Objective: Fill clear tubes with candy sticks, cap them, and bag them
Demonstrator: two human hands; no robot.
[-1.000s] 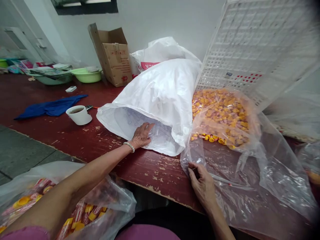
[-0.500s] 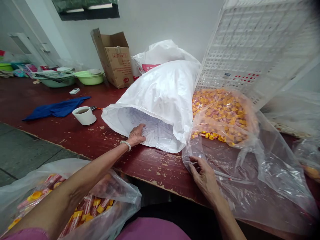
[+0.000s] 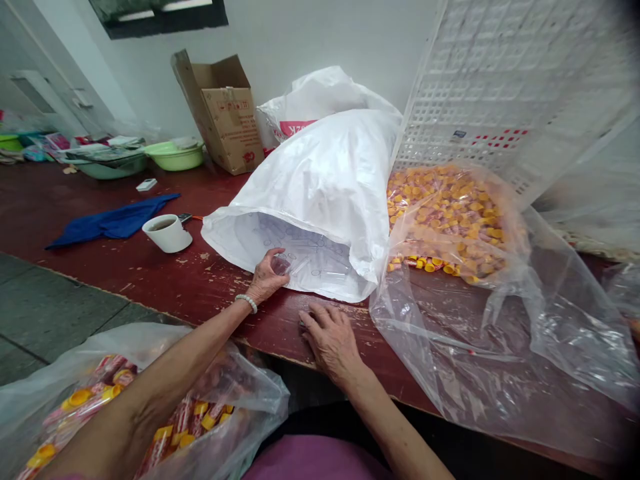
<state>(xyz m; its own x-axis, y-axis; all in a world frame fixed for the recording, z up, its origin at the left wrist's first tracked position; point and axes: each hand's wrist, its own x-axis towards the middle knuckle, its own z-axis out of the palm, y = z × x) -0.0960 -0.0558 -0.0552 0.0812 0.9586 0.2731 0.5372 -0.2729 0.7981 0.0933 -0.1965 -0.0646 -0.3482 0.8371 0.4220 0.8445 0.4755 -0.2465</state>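
My left hand (image 3: 267,275) is at the mouth of a large white sack (image 3: 320,193) lying on the red table (image 3: 165,280). Its fingers are curled around a small clear plastic tube (image 3: 281,265) taken from the many clear tubes inside the sack. My right hand (image 3: 330,337) rests palm down on the table just below the sack's mouth, fingers spread, and nothing can be seen in it. To its right lies a clear plastic bag (image 3: 480,313) with a heap of yellow-capped filled tubes (image 3: 450,213) at its far end.
A clear bag of yellow-capped tubes (image 3: 125,413) sits on my lap at lower left. A white cup (image 3: 167,233), blue cloth (image 3: 113,223), green basins (image 3: 176,155), cardboard box (image 3: 225,110) and a tilted white plastic crate (image 3: 520,87) stand on the table.
My right hand left the clear bag's edge and moved left onto the table below the sack. My left hand drew back to the sack's mouth and closed on a clear tube.
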